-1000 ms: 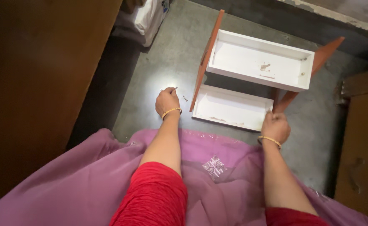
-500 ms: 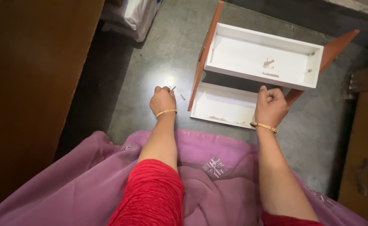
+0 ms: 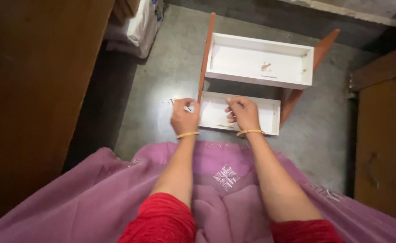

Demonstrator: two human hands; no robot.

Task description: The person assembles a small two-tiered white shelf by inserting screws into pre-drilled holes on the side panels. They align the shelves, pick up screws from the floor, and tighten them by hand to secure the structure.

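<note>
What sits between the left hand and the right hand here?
In the head view, the orange side panel of the small shelf unit runs down between the left hand and right hand, with a strip of the lower white shelf beside it.

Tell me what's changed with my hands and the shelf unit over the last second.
The right hand left the shelf unit's right edge and moved left, over the lower white shelf, toward the left hand. The left hand shifted slightly right, beside the orange side panel. Whether either holds something small is unclear. The shelf unit, the small screws on the floor and the purple cloth stayed put.
</note>
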